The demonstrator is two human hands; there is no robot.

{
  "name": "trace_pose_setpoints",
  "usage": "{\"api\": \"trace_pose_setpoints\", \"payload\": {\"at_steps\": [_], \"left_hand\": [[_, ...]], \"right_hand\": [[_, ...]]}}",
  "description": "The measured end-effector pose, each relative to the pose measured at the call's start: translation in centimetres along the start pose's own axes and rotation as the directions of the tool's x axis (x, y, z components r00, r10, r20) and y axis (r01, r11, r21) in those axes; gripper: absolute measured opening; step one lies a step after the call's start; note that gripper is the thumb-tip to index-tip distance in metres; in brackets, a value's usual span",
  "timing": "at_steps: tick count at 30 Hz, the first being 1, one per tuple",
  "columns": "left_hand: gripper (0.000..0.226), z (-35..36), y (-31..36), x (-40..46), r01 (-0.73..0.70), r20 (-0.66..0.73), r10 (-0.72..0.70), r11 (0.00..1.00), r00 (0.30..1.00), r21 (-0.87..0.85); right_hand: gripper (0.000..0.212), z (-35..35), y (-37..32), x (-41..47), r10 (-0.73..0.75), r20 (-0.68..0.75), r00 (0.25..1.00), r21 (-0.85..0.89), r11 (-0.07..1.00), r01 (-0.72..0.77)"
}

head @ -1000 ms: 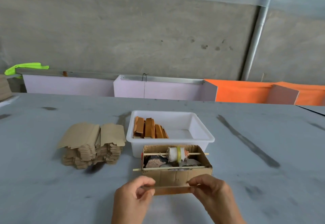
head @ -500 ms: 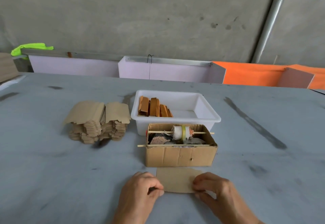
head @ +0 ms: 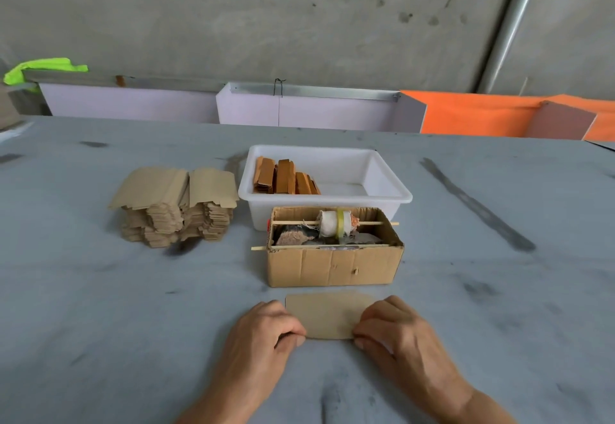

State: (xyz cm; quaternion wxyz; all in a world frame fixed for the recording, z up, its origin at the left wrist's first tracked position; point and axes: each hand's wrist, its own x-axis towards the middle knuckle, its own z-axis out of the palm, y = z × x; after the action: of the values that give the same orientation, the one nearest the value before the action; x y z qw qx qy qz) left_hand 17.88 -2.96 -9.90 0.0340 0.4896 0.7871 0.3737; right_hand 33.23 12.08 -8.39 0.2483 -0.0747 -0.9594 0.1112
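- My left hand (head: 266, 332) pinches the left end of the card (head: 327, 313). My fingers curl over its edge.
- My right hand (head: 396, 333) pinches the right end the same way.
- The card lies flat on the table (head: 100, 323), right between my two hands.
- I think this is the start of a fold. The card is down and held at both ends, but it is not bent yet.
- Next, I guess, I must lift one long edge over. I need to keep both ends even so the fold comes out straight.
- A brown box (head: 332, 265) stands just past my hands. It is near the card's far edge but not touching it.
- Two sticks (head: 293, 222) run across the box, and a white roll (head: 334, 227) sits on the far one.
- A white tub (head: 392, 195) sits behind the box, with orange-brown bits (head: 283, 177) in its left end.
- A stack (head: 173, 210) of flat cards sits past my left hand, well off to the left.
- I think the done piece goes in the tub, so I must reach over the box.
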Motion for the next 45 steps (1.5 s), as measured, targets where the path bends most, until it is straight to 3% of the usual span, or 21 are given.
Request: {"api": "trace_pose_setpoints", "payload": {"at_steps": [8,10,12,16,19,25,27,31,36,41,45], "left_hand": [[0.007,0.1,-0.1,-1.1,-0.042,0.004,0.042,0.999,0.999,0.024],[0.011,0.1,0.0,-1.0,-0.009,-0.023,0.009,1.0,1.0,-0.013],[0.019,-0.1,0.1,-0.4,0.09,-0.056,-0.099,0.986,0.994,-0.144],[0.028,-0.2,0.3,1.0,0.319,0.042,-0.338,0.83,0.94,-0.457],[0.023,-0.1,0.5,1.6,0.39,0.096,-0.398,0.774,0.912,-0.499],[0.022,0.0,0.6,1.9,0.427,0.109,-0.428,0.779,0.897,-0.459],[0.02,-0.1,0.7,1.7,0.373,0.092,-0.367,0.844,0.926,-0.386],[0.011,-0.3,1.1,1.1,0.143,0.098,-0.132,0.983,0.986,-0.117],[0.006,0.2,1.7,1.1,-0.049,0.024,0.048,0.998,0.999,0.03],[0.007,0.9,1.3,0.5,-0.143,0.072,0.135,0.983,0.988,0.115],[0.011,1.4,1.2,0.1,-0.162,0.07,0.154,0.981,0.985,0.111]], "right_hand": [[0.01,0.5,-0.6,-0.5,-0.047,-0.001,0.999,-0.063,0.997,0.047],[0.011,0.5,-0.6,-0.6,0.015,0.01,1.0,-0.018,1.0,-0.014],[0.013,0.4,-0.5,-0.5,0.153,0.01,0.988,0.136,0.979,-0.153],[0.02,0.1,0.2,0.6,0.48,0.126,0.868,0.487,0.733,-0.476],[0.02,0.2,0.6,1.1,0.564,0.257,0.785,0.518,0.606,-0.604],[0.023,0.2,0.7,1.9,0.615,0.339,0.712,0.49,0.531,-0.692],[0.024,-0.1,0.5,1.8,0.594,0.318,0.739,0.481,0.57,-0.666],[0.02,-0.1,-0.6,0.6,0.517,0.139,0.845,0.437,0.733,-0.521],[0.026,0.2,-1.2,-0.1,0.493,0.08,0.866,0.452,0.757,-0.473],[0.007,0.1,-1.2,-0.7,0.27,0.069,0.96,0.166,0.946,-0.278],[0.009,0.5,-1.6,-1.0,0.203,0.059,0.977,0.052,0.977,-0.207]]}}
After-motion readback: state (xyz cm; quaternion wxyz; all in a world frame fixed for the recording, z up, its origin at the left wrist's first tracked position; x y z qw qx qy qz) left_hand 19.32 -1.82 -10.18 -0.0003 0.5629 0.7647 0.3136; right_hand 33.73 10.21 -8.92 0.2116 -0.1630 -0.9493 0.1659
